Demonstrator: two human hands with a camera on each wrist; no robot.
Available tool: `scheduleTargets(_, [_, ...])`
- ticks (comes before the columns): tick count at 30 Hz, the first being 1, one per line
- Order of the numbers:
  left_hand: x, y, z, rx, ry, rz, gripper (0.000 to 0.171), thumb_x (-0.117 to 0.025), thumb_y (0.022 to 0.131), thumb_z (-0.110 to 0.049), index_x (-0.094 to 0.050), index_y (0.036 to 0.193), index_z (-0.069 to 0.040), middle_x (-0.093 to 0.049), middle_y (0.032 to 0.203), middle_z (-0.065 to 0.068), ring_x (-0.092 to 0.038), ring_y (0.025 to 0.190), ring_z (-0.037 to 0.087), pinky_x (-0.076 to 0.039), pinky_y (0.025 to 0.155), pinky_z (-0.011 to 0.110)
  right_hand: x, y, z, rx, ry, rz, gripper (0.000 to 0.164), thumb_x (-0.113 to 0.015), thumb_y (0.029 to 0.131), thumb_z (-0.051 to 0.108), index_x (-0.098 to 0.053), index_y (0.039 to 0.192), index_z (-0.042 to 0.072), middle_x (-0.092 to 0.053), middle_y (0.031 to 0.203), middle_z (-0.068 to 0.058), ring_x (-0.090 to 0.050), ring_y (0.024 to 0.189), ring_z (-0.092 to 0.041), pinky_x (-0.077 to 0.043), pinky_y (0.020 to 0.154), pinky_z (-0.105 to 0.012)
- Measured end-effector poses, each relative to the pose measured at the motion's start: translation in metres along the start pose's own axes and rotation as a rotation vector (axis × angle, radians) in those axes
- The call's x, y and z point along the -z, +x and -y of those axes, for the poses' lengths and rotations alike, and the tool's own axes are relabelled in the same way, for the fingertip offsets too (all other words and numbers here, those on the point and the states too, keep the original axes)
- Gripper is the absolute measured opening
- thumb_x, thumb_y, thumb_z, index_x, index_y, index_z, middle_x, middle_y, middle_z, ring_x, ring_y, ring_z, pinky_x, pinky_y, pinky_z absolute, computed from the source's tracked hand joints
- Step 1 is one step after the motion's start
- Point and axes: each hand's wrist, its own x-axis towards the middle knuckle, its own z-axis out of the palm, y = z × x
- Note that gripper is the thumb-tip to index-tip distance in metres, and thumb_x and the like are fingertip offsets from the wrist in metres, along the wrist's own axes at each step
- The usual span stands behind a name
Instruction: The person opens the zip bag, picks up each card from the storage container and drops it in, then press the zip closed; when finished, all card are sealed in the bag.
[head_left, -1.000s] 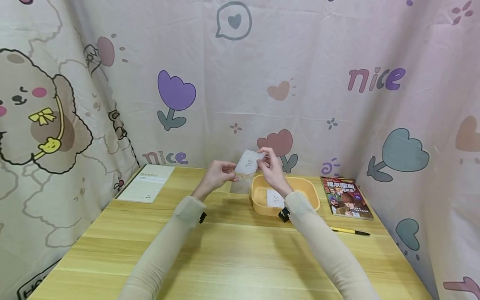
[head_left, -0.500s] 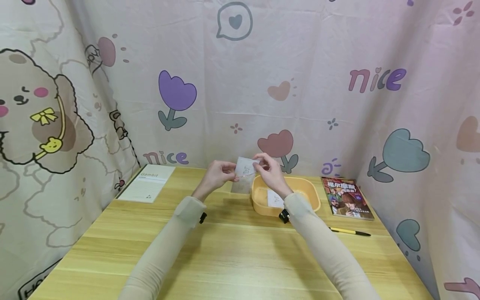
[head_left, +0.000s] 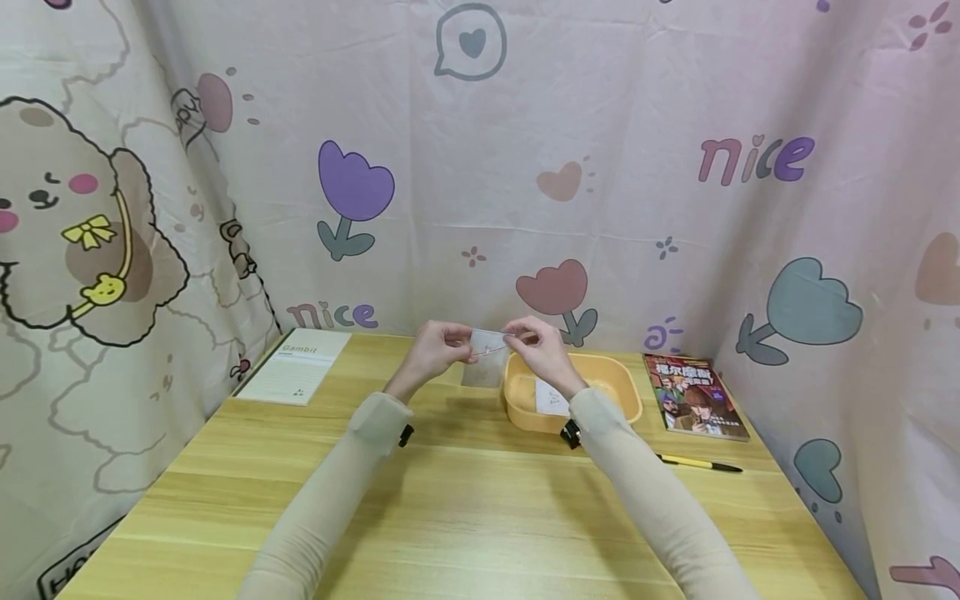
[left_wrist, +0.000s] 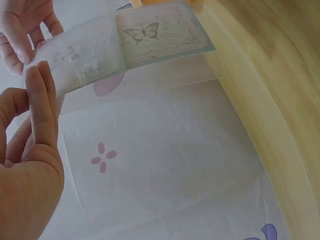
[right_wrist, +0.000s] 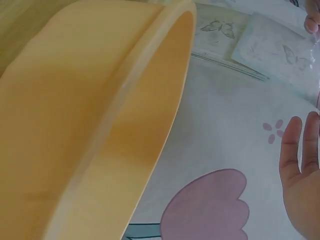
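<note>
Both hands are raised before the yellow tub [head_left: 628, 387], near the table's back edge. Between them is a small translucent white packet [head_left: 487, 342] with a printed butterfly design. My left hand [head_left: 435, 350] pinches its left side between thumb and fingers. My right hand [head_left: 542, 350] pinches the upper right edge. In the left wrist view, a frosted piece overlaps a butterfly-printed card [left_wrist: 165, 30], with clear film around them. Below the hands shows a greyish see-through sheet [head_left: 482, 375]; whether it hangs or lies on the table I cannot tell.
Another white printed packet [head_left: 550, 398] lies in the tub. A notebook [head_left: 296, 367] is at the back left. On the right are a magazine [head_left: 695, 396] and a yellow pen [head_left: 697, 463]. A printed curtain [head_left: 480, 167] hangs behind the table [head_left: 480, 517].
My right hand has moved down and slightly left with the packet's upper part, so less of it shows above the left hand. The left hand has stayed in place.
</note>
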Motion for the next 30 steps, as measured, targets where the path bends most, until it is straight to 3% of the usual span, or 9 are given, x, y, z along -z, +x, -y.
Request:
scheduleTargets(3, [0.0, 0.0, 0.0, 0.004, -0.001, 0.004, 0.035, -0.065, 0.083, 0.006, -0.067, 0.118, 0.005, -0.073, 0.103, 0.021, -0.074, 0.078, 0.02, -0.063, 0.072, 0.035, 0.001, -0.001, -0.003, 0.01, -0.002, 0.014, 0.01, -0.071, 0.089, 0.008, -0.074, 0.098, 0.004, -0.069, 0.096, -0.011, -0.065, 0.085, -0.024, -0.059, 0.079, -0.037])
scheduleTargets(7, [0.0, 0.001, 0.001, 0.006, -0.008, 0.012, 0.034, -0.065, 0.083, 0.005, -0.068, 0.117, 0.005, -0.073, 0.101, 0.02, -0.074, 0.075, 0.019, -0.058, 0.058, 0.02, 0.001, -0.001, -0.015, 0.005, -0.007, 0.027, 0.008, -0.073, 0.088, 0.012, -0.077, 0.095, 0.011, -0.068, 0.097, -0.004, -0.063, 0.083, -0.015, -0.058, 0.076, -0.026])
scheduleTargets(10, [0.0, 0.001, 0.001, 0.0, -0.023, 0.019, 0.034, -0.064, 0.083, 0.007, -0.068, 0.116, 0.006, -0.072, 0.107, 0.022, -0.074, 0.075, 0.02, -0.061, 0.063, 0.024, 0.003, -0.001, -0.015, -0.004, 0.008, 0.034, 0.01, -0.072, 0.088, 0.014, -0.077, 0.097, 0.011, -0.067, 0.098, -0.004, -0.063, 0.081, -0.014, -0.057, 0.074, -0.023])
scheduleTargets(17, [0.0, 0.001, 0.002, -0.001, -0.022, 0.022, 0.034, -0.064, 0.083, 0.008, -0.068, 0.116, 0.005, -0.07, 0.115, 0.021, -0.074, 0.076, 0.02, -0.063, 0.068, 0.029, 0.005, -0.003, -0.016, -0.052, 0.037, 0.043, 0.013, -0.071, 0.09, 0.016, -0.076, 0.1, 0.01, -0.068, 0.099, -0.006, -0.064, 0.082, -0.02, -0.054, 0.07, -0.018])
scheduleTargets(23, [0.0, 0.0, 0.004, -0.001, -0.036, 0.031, 0.035, -0.063, 0.083, 0.008, -0.066, 0.118, 0.006, -0.069, 0.117, 0.022, -0.074, 0.076, 0.021, -0.063, 0.072, 0.032, 0.011, -0.008, -0.006, -0.037, 0.073, 0.038, 0.015, -0.068, 0.091, 0.008, -0.073, 0.103, -0.001, -0.069, 0.098, -0.018, -0.066, 0.081, -0.036, -0.053, 0.067, -0.016])
scheduleTargets(26, [0.0, 0.0, 0.004, -0.012, -0.043, 0.03, 0.035, -0.063, 0.083, 0.009, -0.066, 0.118, 0.006, -0.069, 0.116, 0.022, -0.074, 0.076, 0.021, -0.063, 0.075, 0.037, 0.017, -0.012, 0.004, -0.033, 0.086, 0.037, 0.017, -0.066, 0.092, 0.004, -0.071, 0.104, -0.006, -0.069, 0.099, -0.022, -0.068, 0.078, -0.024, -0.056, 0.069, -0.019])
scheduleTargets(30, [0.0, -0.001, 0.004, -0.026, -0.046, 0.028, 0.035, -0.062, 0.083, 0.008, -0.066, 0.118, 0.006, -0.07, 0.114, 0.022, -0.074, 0.075, 0.02, -0.063, 0.076, 0.038, 0.024, -0.016, 0.004, -0.057, 0.108, 0.036, 0.02, -0.064, 0.093, 0.003, -0.068, 0.107, -0.01, -0.069, 0.101, -0.024, -0.064, 0.073, -0.002, -0.061, 0.073, -0.032])
